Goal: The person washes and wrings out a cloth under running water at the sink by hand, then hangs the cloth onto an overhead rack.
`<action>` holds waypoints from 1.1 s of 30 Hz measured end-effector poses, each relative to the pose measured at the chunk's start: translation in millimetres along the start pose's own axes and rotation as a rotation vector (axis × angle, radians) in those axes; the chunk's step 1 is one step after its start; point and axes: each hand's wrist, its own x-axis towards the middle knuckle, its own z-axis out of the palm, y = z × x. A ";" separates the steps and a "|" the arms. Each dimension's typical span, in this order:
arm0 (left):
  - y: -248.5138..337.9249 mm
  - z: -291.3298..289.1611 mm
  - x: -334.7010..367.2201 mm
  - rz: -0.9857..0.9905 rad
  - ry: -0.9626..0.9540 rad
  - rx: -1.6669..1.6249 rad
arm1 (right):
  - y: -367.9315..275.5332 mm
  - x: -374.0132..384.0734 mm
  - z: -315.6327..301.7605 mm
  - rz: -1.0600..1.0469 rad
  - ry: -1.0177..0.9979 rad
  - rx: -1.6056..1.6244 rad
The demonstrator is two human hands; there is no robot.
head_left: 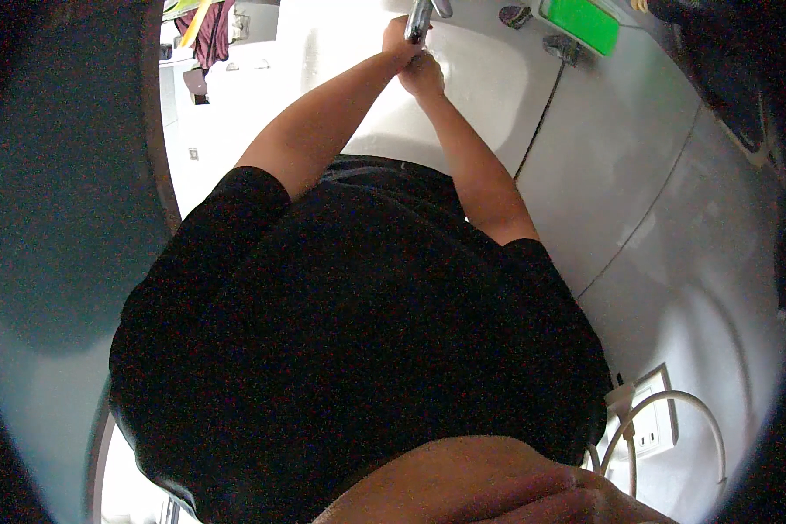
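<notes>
Both my hands are together beneath a chrome faucet (418, 21), over a white sink (489, 96). My left hand (396, 37) is beside and partly behind the spout, its fingers mostly hidden by it. Just below, my right hand (423, 76) touches or nearly touches the left one near its wrist. Its fingers curl inward and are too small and blurred to make out. No held object shows in either hand. Whether water is running cannot be told clearly. My bare forearms reach forward out of short black sleeves.
A bright green rectangular thing (582, 24) is on the right, above a metal fitting (567, 49). Near it lies a small dark patterned object (515, 16). Dark reddish cloth (214, 33) hangs far left. At lower right, a white cable (672, 396) loops by a wall socket (651, 419).
</notes>
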 end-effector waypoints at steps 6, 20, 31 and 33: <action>-0.3 -0.6 3.1 -0.200 0.108 0.132 | -1.4 -12.2 -0.6 0.002 0.207 0.180; 30.4 -35.8 -2.1 -0.306 -0.711 -0.490 | 26.8 -3.6 -20.5 0.446 -1.019 1.626; 0.9 -13.0 -8.4 -0.089 0.104 0.082 | -19.8 -2.5 -12.1 0.057 -0.156 -0.125; 5.1 -10.1 -10.9 -0.123 0.059 0.071 | -15.2 -4.9 -13.4 0.080 -0.109 -0.046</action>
